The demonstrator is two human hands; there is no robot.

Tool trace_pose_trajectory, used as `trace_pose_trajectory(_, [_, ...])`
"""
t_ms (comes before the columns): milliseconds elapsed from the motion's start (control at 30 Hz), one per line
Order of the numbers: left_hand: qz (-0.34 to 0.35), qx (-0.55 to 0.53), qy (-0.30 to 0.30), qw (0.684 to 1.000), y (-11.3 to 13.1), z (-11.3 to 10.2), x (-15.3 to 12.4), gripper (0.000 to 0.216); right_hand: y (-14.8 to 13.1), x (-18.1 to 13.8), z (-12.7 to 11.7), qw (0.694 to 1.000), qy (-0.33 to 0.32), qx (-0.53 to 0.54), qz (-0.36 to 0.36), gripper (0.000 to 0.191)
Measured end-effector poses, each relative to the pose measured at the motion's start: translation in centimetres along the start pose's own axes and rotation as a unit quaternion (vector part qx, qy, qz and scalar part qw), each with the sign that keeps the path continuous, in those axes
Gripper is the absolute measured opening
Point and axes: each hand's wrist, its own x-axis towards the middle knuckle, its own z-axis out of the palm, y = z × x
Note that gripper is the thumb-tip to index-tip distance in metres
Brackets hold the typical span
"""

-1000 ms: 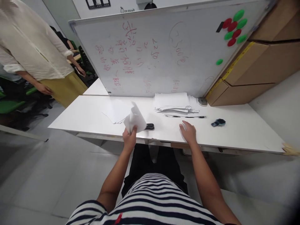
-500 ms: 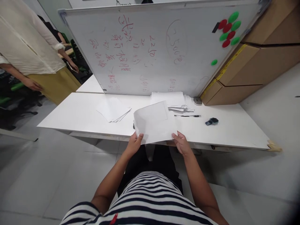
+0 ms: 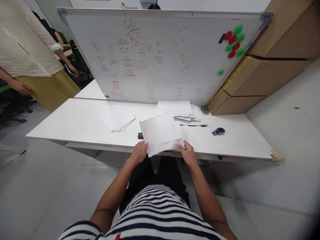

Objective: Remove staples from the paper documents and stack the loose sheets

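Sheets of white paper are held between my two hands above the front edge of the white table. My left hand pinches their lower left corner, thumb on top. At the lower right corner my right hand grips them the same way. The sheets overlap unevenly, and how many there are I cannot tell. Just left of them a small black object is partly covered. A fanned set of papers lies to the left, and a thicker stack of paper lies behind, against the whiteboard.
A whiteboard with red writing and magnets stands along the back of the table. A pen and a dark wristwatch-like object lie to the right. Cardboard boxes are stacked at right. A person stands at left.
The held sheets have flattened from a curled left side, and their edges now sit offset from each other. More of the small black object shows. The view has shifted slightly.
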Motion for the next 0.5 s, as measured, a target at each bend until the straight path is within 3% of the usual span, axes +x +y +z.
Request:
trace_pose_trajectory(200, [0.054, 0.017, -0.014, 0.998, 0.6, -0.4, 0.1, 0.042, 1.0, 0.4, -0.2, 0.999, 0.008, 0.038, 0.016, 0.034])
trace_pose_trajectory(400, [-0.041, -0.095, 0.027, 0.994, -0.2, 2.1, 1.5, 0.036, 1.5, 1.4, -0.3, 0.997, 0.019, 0.059, 0.041, 0.039])
trace_pose_trajectory(500, [-0.029, -0.074, 0.048, 0.996, -0.4, 3.2, 2.2, 0.031, 1.7, 1.6, -0.1, 0.998, 0.022, 0.047, 0.039, 0.038])
